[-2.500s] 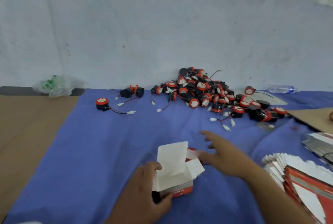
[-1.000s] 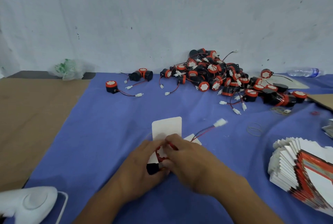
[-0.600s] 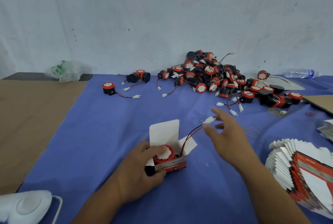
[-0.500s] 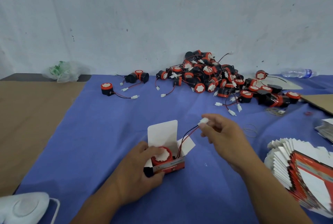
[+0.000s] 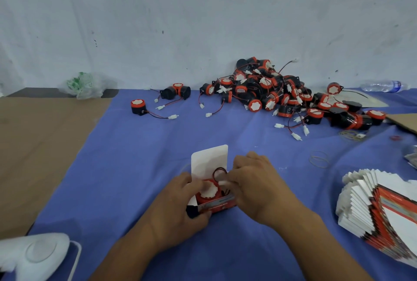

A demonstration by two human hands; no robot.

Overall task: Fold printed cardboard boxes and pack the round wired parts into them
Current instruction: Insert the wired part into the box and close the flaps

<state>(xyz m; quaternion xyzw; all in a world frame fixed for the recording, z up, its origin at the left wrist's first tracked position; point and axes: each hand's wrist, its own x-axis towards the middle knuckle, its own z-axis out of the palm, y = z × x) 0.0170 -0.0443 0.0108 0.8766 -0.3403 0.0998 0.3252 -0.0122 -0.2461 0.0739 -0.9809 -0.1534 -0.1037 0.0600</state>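
cardboard, printed red and white, forms the small box that we grip at lower centre of the frame. our left hand wraps the box's left side, fingers curled under its black lower corner, thumb resting on top of the round wired part seated inside. the part shows a red rim and a white face. our right hand comes in from the right, knuckles up, with its fingertips pinched on the part's wire, which loops dark and red just above the box opening. the white lid flap stands upright behind the loop. both forearms enter from the bottom edge.

the box rests on a blue cloth that covers most of the surface; bare brown board lies at the left of the frame. a pile of round wired parts sits at upper centre right against a pale, marked wall, with a few loose parts to its left. a fanned stack of flat boxes lies at lower right. rubber bands lie near the stack. a clear bottle lies at upper right, a crumpled plastic bag at upper left, and a white device at the lower left corner.
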